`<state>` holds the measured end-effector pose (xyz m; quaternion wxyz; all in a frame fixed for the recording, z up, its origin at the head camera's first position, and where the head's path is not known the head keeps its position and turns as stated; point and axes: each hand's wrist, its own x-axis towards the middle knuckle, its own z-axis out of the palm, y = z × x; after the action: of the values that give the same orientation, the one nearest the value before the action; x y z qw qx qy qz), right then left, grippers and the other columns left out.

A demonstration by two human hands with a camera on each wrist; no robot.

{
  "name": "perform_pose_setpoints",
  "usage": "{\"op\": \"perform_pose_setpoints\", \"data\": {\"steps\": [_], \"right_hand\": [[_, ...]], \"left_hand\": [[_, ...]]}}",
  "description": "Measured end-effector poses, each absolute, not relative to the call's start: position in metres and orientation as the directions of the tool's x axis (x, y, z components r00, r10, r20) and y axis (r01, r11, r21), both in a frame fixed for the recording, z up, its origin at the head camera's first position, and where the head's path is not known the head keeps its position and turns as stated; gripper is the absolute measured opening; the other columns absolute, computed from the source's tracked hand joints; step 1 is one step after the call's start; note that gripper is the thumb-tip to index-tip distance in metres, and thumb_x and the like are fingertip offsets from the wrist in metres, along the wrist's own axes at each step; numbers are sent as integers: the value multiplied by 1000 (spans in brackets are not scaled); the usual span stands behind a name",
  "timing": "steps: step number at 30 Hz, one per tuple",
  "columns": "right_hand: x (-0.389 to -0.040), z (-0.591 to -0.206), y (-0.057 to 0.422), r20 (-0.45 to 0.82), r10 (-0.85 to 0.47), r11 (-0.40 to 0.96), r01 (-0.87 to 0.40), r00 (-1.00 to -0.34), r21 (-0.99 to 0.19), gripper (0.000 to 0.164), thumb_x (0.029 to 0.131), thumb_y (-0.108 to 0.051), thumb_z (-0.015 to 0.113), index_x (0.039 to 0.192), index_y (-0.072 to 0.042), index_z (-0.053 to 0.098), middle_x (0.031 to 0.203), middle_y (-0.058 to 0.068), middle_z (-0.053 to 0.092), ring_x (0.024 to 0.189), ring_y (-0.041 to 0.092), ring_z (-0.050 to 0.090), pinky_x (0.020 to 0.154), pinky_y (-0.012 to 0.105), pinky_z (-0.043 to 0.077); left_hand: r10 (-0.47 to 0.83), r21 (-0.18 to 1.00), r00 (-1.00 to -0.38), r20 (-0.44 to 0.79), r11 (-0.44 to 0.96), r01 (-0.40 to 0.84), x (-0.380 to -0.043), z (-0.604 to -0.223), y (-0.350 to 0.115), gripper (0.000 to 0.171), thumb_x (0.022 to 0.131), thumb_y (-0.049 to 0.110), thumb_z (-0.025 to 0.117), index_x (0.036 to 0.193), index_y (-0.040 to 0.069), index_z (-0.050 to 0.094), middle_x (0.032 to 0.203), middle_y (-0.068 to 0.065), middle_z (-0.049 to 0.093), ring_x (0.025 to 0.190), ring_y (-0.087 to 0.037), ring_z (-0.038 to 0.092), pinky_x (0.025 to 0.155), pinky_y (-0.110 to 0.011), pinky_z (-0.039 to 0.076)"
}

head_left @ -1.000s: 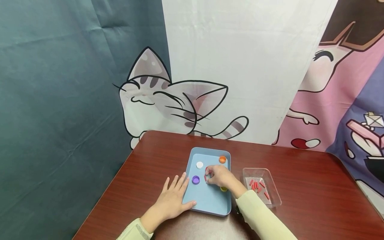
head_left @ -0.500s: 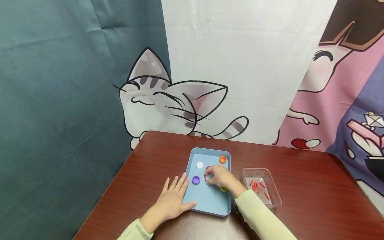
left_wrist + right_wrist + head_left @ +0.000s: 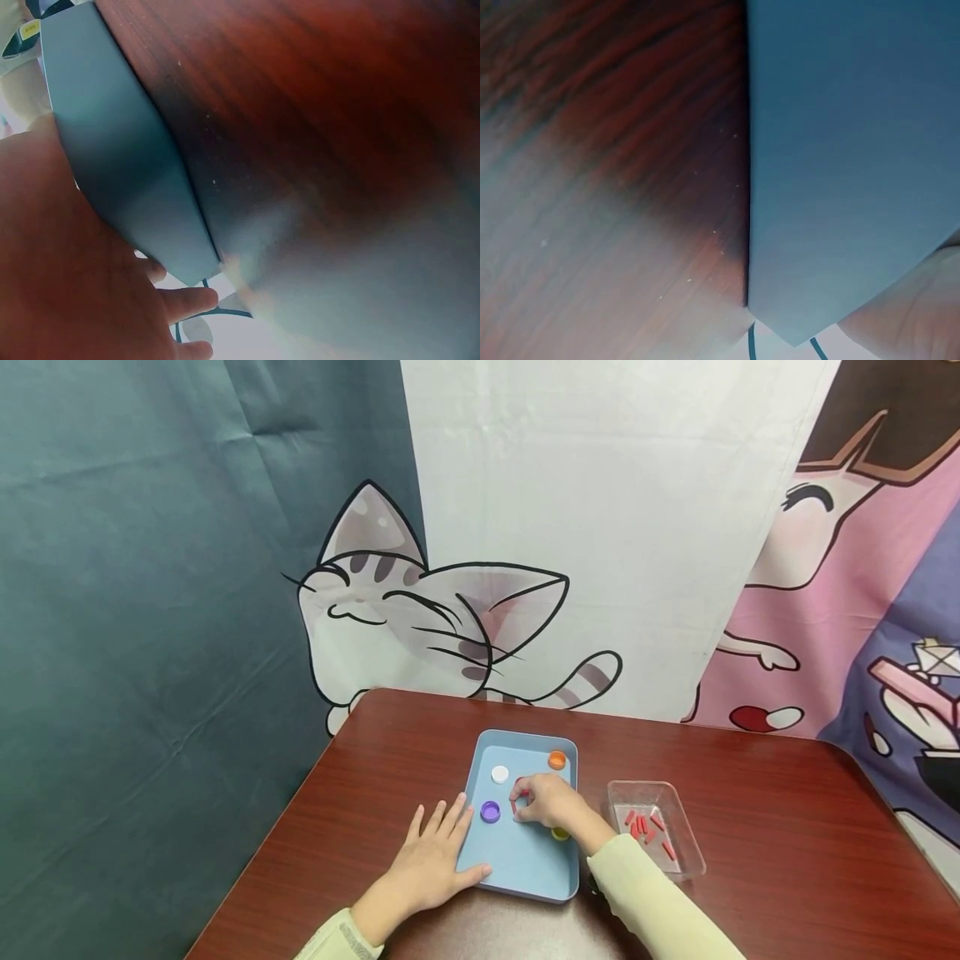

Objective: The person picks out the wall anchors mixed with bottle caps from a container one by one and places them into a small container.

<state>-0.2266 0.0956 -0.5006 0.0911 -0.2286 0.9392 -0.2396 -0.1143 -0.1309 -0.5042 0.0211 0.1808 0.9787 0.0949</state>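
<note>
The right hand (image 3: pixel 546 800) is over the middle of the blue tray (image 3: pixel 525 868), its fingers (image 3: pixel 522 791) curled together and pinching a small red stick (image 3: pixel 513 807), held roughly upright just right of the purple cap (image 3: pixel 490 811). The left hand (image 3: pixel 435 858) lies flat, fingers spread and straight, palm on the desk (image 3: pixel 772 827) with the thumb pressing the tray's near-left rim. The likeliest slip, as I judge it, is the stick squirting out of that fingertip pinch: it is short, narrow and looks smooth, so little of it is held, and it could roll across the tray or off onto the desk. A second risk is the wrist nudging the yellow-green cap (image 3: pixel 560 834) half hidden under it, or the tray sliding if the left thumb eases. The stick is bright red, thin and straight, like the loose ones lying in the clear bin (image 3: pixel 678 858) to the right of the tray. A white cap (image 3: pixel 499 773) and an orange cap (image 3: pixel 557 760) sit toward the tray's far end. The wrist views show only tray edge (image 3: pixel 120 165) and desk grain.
</note>
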Motion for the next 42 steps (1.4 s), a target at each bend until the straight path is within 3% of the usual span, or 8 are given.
{"op": "perform_pose_setpoints", "data": {"steps": [11, 22, 34, 42], "right_hand": [[-226, -504, 97, 7, -501, 747, -436, -865, -502, 16, 79, -19, 86, 83, -20, 71, 61, -7, 54, 58, 9, 50, 54, 25, 41], [-218, -499, 104, 103, -526, 690, -494, -844, -528, 12, 81, -16, 81, 82, -19, 69, 53, -11, 46, 49, 3, 42, 46, 20, 32], [-205, -480, 117, 145, -454, 675, -446, -879, -588, 12, 85, -19, 80, 93, -12, 74, 57, -10, 50, 50, 4, 44, 46, 21, 35], [-199, -478, 129, 132, -416, 683, -405, -900, -608, 13, 84, -18, 82, 94, -16, 74, 56, -9, 49, 49, 4, 43, 45, 20, 34]], "left_hand": [[355, 197, -935, 2, 916, 348, -114, -505, -131, 91, 93, 72, 49, 158, 8, 35, 168, -10, 22, 151, -40, 27, 118, -66, 15], [360, 187, -933, 3, 916, 354, -114, -507, -132, 92, 93, 72, 48, 158, 8, 36, 168, -10, 22, 151, -40, 26, 118, -67, 15], [360, 178, -933, 1, 918, 354, -116, -503, -130, 92, 92, 73, 49, 157, 8, 36, 168, -11, 23, 151, -41, 25, 118, -67, 15], [362, 189, -932, -12, 916, 354, -116, -504, -129, 92, 93, 72, 49, 158, 8, 36, 168, -11, 23, 151, -42, 24, 118, -67, 14]]}}
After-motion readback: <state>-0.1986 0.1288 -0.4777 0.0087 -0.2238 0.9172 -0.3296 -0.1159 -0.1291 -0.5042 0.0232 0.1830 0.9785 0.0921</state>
